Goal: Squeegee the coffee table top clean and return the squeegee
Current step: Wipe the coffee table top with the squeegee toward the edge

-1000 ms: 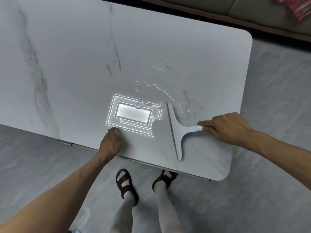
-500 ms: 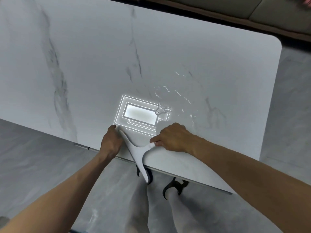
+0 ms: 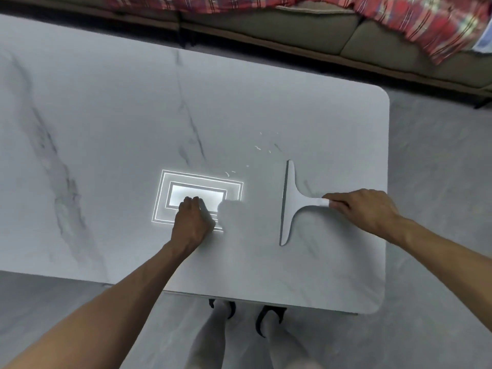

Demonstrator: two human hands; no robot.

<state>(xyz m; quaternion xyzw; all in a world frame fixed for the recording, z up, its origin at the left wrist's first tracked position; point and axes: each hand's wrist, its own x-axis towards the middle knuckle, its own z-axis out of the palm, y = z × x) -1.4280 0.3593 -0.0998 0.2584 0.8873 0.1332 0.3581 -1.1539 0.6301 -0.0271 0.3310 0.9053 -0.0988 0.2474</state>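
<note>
Gripping the squeegee [image 3: 291,201] by its handle near the bench's [image 3: 106,129] right end, the right hand [image 3: 364,209] looked likely to miss droplets [image 3: 257,148] beyond the blade's tip, while the left hand [image 3: 193,219] rested curled and empty.

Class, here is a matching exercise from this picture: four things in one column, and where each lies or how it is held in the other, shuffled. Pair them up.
1 squeegee
2 left hand
3 water droplets
4 plaid blanket

A draped on the sofa
B resting on the light reflection
C gripped by the right hand
D scattered on the table, left of the blade's far end

Pairs: 1-C, 2-B, 3-D, 4-A
</note>
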